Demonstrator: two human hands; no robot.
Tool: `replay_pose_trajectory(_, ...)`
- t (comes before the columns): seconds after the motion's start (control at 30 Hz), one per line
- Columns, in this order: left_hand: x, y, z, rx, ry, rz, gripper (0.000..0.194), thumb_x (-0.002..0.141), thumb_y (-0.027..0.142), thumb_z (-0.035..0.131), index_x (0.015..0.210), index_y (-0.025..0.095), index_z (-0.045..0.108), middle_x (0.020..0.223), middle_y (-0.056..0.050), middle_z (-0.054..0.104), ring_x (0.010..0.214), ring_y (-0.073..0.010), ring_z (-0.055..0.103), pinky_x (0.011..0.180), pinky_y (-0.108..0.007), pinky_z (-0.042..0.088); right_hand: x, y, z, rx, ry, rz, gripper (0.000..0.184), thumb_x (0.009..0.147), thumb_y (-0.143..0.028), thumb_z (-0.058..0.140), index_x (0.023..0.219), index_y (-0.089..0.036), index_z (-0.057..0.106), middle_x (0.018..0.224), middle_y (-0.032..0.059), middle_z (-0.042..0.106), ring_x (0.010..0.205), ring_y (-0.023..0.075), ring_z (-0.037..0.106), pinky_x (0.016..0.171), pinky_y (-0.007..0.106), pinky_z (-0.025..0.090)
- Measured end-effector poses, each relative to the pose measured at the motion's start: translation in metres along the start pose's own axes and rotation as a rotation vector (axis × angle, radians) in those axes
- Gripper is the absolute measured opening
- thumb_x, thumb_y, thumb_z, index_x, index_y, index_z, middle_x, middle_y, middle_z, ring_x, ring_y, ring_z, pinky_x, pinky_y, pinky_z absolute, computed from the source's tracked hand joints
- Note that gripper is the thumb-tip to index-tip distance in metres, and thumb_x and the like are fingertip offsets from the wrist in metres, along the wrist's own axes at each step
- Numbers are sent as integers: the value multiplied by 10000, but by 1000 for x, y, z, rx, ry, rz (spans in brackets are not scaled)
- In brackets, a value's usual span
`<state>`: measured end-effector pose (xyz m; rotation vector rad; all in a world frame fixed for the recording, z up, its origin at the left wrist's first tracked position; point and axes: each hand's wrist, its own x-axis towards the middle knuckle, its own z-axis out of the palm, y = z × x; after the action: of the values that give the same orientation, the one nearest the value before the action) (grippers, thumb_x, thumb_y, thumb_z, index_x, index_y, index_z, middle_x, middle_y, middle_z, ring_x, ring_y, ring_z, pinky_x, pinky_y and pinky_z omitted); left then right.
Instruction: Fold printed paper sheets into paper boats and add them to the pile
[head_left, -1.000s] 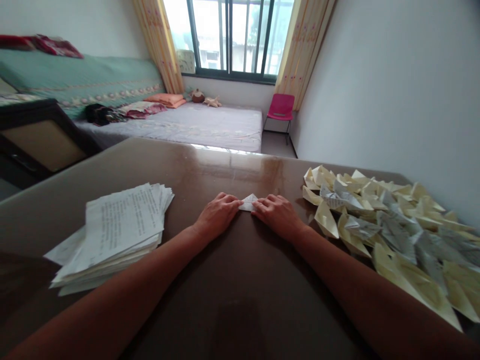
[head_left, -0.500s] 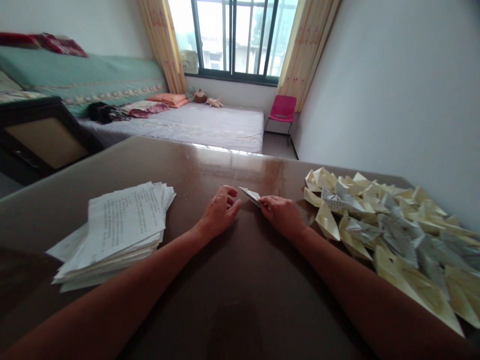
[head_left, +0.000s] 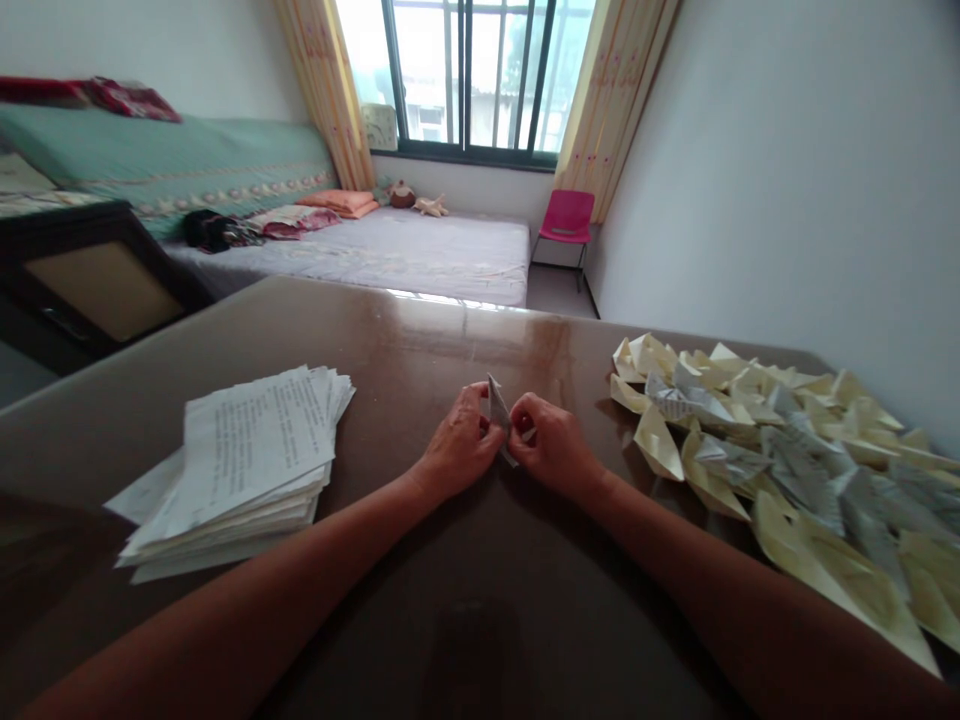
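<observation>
Between my two hands, over the middle of the brown table (head_left: 420, 590), a small folded paper (head_left: 496, 402) stands with its pointed end up. My left hand (head_left: 466, 435) pinches it from the left, thumb in front and fingers behind. From the right, my right hand (head_left: 551, 437) grips its lower edge with thumb and curled fingertips. A pale corner of the paper sticks out below the fingers. The fingers hide part of the folds.
Left on the table lies a stack of printed sheets (head_left: 255, 440). Many folded paper boats (head_left: 802, 450), cream and printed white, crowd the right side beside the wall. Beyond the table are a bed (head_left: 420, 245), a dark cabinet (head_left: 105, 290) and a pink chair (head_left: 566, 218).
My left hand has moved right and taken hold of the folded paper, which was in my right hand alone. The paper has turned from lying slanted to standing point up.
</observation>
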<state>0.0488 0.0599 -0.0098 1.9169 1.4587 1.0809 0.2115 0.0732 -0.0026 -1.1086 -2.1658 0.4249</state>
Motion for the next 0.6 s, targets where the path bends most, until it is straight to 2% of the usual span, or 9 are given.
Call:
replay_pose_trajectory(0.1,-1,3,0,41,-17,-9,202,874,246,462,1069,197,447,952,-43,590,743,-154,615,716,-314,498,-2,-4,0,-7,-39,52,99,764,-191,543,808,-213,457,720,-25,564,616,111,550,587,207,384)
replay_pose_trajectory(0.2,-6,8,0,122,-68,80,134,913,245,402,1036,214,445,908,-34,590,809,-175,611,777,-338,488,-3,-4,-1,-65,-72,129,190,769,-264,573,915,-224,457,747,-29,579,597,125,547,568,223,359)
replay_pose_trajectory(0.3,-9,12,2,192,-89,167,215,900,190,387,1110,219,424,1018,-59,565,915,-187,600,840,-353,483,-2,0,0,-83,-73,118,199,789,-264,554,959,-226,456,755,-20,578,636,144,550,589,234,355)
replay_pose_trajectory(0.4,-7,8,3,197,-57,206,398,810,120,457,1192,214,395,1146,-83,503,996,-191,572,885,-354,480,-1,4,0,-14,-50,61,201,775,-206,539,956,-223,453,768,-17,562,662,140,534,622,233,371)
replay_pose_trajectory(0.47,-4,3,2,174,-50,174,453,755,101,494,1183,214,401,1130,-72,494,888,-165,580,813,-329,501,1,7,0,17,-36,27,212,749,-171,539,938,-220,457,777,-18,545,673,135,516,633,229,377)
replay_pose_trajectory(0.53,-1,-3,0,170,-36,122,421,729,99,508,1126,211,423,1065,-51,500,773,-139,562,719,-300,502,2,10,-2,31,-26,-2,208,728,-140,532,910,-214,462,789,-15,526,680,130,502,634,224,381)
replay_pose_trajectory(0.6,1,-6,-3,202,-39,95,379,715,95,507,1070,211,439,1000,-33,510,745,-139,548,680,-288,486,3,14,-4,39,-24,-24,216,713,-108,518,896,-209,467,820,-7,517,708,129,502,652,222,393)
